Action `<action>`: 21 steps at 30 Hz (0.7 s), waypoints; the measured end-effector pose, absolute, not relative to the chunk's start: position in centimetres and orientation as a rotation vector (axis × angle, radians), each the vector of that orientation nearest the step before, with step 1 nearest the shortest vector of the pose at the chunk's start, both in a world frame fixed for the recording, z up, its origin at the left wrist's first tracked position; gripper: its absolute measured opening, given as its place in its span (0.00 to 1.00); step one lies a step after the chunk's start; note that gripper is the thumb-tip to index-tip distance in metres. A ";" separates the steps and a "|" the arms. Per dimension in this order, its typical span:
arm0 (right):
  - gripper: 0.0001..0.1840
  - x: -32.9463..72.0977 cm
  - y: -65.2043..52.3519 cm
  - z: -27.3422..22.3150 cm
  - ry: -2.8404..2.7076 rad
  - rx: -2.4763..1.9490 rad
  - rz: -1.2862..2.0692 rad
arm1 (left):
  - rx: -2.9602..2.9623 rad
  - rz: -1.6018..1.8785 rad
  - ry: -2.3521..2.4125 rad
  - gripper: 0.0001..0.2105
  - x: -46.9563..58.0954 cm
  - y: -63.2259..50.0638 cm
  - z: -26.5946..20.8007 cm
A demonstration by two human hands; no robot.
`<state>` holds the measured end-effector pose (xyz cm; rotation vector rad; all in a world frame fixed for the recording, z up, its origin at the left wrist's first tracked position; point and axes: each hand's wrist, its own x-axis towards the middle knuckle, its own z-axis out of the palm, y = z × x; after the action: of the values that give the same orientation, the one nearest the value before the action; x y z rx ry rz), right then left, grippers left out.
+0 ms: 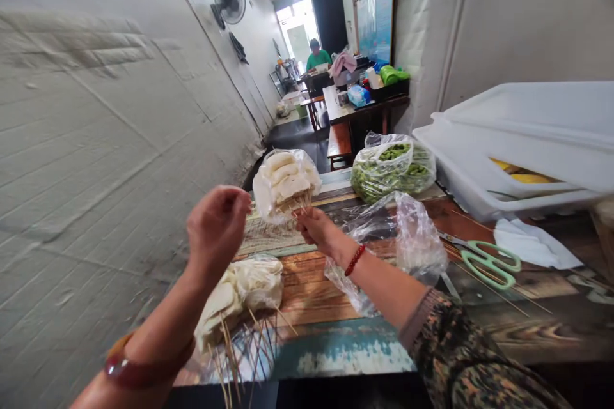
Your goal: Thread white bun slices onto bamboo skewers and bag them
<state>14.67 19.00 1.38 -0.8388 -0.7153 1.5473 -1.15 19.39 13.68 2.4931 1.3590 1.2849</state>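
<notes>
My right hand (311,227) is closed round the sticks of a bunch of skewers, held up over the table. Pale, folded food slices (292,182) are threaded on their upper ends, with a clear plastic bag (265,195) around them. Just left of that bag, my left hand (215,223) is raised with its fingers curled together; whatever is between them, if anything, is hidden. Below it lies a second pile of pale skewered slices (254,281) on plastic, bare sticks (235,358) pointing toward me. Right of my right hand is a crumpled clear bag (417,236).
A bag of green vegetables (393,169) stands at the table's far side. Green-handled scissors (492,262), loose sticks and a white cloth or tissue (535,243) lie right, before a lidded white bin (503,185). A white wall borders the left. A person in green (316,59) sits far back.
</notes>
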 end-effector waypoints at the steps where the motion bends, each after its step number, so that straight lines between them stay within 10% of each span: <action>1: 0.08 15.2 18.4 1.6 -0.728 -0.830 1.553 | 2.624 1.063 1.228 0.09 -0.9 16.8 12.7; 6: 0.11 17.3 15.6 2.2 -0.789 -0.832 1.541 | 2.921 0.075 0.673 0.09 4.0 7.7 5.1; 21: 0.13 23.1 2.8 1.6 -0.794 -0.879 1.667 | 2.967 0.057 0.757 0.21 7.0 10.0 -2.7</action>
<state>23.14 2.83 1.59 -0.8786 -0.7939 1.6670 7.00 10.02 -2.70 2.9670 0.7572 0.0567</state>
